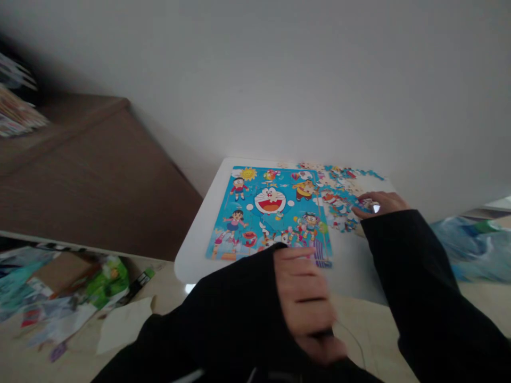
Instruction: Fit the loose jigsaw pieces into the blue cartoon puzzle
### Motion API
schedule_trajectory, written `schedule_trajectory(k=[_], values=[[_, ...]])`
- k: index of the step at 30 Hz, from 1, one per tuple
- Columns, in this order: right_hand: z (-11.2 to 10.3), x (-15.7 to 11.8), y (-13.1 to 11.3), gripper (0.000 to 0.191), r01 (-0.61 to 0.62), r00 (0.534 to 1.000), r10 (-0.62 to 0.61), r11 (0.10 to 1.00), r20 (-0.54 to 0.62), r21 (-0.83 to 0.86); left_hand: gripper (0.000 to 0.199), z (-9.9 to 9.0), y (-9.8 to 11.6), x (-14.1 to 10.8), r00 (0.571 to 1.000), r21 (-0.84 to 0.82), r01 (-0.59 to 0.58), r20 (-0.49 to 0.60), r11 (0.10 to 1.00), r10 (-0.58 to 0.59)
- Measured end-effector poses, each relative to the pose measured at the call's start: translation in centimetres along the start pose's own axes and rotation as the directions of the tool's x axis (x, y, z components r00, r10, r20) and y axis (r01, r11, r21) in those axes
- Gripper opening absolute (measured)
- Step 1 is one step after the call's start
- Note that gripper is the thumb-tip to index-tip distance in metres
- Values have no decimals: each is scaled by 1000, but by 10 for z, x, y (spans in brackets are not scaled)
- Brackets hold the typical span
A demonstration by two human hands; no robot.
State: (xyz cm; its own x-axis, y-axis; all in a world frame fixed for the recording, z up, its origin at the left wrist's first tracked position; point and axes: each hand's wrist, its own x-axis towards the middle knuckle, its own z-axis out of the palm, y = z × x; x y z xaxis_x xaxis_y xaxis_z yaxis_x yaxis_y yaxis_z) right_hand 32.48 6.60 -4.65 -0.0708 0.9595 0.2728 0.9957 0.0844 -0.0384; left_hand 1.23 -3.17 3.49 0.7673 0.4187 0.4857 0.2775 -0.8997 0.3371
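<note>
A jigsaw puzzle (261, 223) with a blue cartoon picture lies on a small white table (199, 234). Much of its picture shows, with a white cat-like face in the middle. Close to me, below the puzzle's front edge, my left hand (305, 303) is closed, its fingers curled and slightly blurred; whatever it may hold is hidden. Loose puzzle pieces (339, 205) are heaped along the right side of the puzzle. My right hand (381, 205) reaches over the right edge of that heap, thumb and forefinger apart around some pieces. Something shiny shows at its fingers.
A pale wall (279, 80) rises behind the table. On the left stands a brown cabinet (91, 181) with stacked books or papers (18, 114) on top. Bags and packaging (80, 292) litter the floor at left; a clear plastic bag (475, 247) sits at right.
</note>
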Motion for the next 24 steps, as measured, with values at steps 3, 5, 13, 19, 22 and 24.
schedule_trajectory(k=[3, 5, 13, 19, 22, 24], values=[[7, 5, 17, 34, -60, 983, 75, 994, 166, -95, 30, 26, -31, -35, 974, -37, 118, -193, 992, -123], [8, 14, 21, 36, -66, 964, 103, 986, 246, -154, 21, 32, -53, -62, 964, 15, 204, -174, 979, -199], [13, 114, -31, 33, -52, 933, 53, 999, 355, -14, 65, 42, -102, -131, 787, 505, 573, -117, 645, -606], [45, 185, -77, 39, -153, 899, 159, 987, 409, -46, 72, 39, -99, -151, 741, 519, 598, -67, 611, -668], [52, 198, -83, 42, -127, 883, 145, 989, 447, -70, 70, 15, -108, -145, 797, 485, 537, -23, 690, -603], [54, 200, -83, 40, -100, 879, 113, 994, 463, -53, 59, -6, -129, -123, 862, 482, 456, -29, 748, -507]])
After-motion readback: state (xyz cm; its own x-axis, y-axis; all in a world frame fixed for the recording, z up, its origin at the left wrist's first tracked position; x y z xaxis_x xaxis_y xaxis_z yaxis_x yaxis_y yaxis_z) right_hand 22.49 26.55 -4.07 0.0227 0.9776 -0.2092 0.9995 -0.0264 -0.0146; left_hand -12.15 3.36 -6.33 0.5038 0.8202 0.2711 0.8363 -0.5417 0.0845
